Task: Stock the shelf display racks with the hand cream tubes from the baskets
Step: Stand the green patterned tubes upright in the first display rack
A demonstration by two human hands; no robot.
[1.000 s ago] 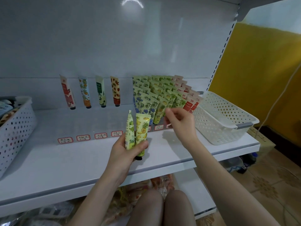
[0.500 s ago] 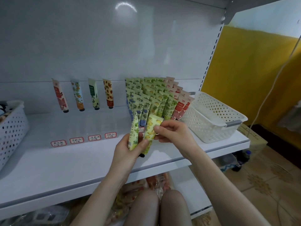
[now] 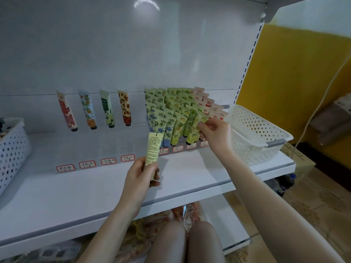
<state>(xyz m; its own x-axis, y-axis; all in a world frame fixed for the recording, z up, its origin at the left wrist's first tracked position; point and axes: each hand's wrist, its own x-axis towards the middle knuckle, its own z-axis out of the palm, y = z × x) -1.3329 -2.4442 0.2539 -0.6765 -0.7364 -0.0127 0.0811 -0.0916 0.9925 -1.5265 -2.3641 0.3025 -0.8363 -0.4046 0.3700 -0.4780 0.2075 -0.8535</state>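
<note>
Yellow-green tube [image 3: 196,128], pinched at its top by the right grip [image 3: 215,134], is standing at the front of a row in the display rack [image 3: 178,149]. The left grip [image 3: 141,175] is curling round a second, pale tube [image 3: 153,149] (printed back facing the camera) above the shelf [image 3: 85,190]. A white basket [image 3: 262,130] is sitting just right of the rack; four single tubes [image 3: 107,111] are leaning against the back panel further left.

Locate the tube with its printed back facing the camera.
Head view, centre: the tube stands roughly upright in the left hand, in front of the racked blue-flowered tubes.
</note>
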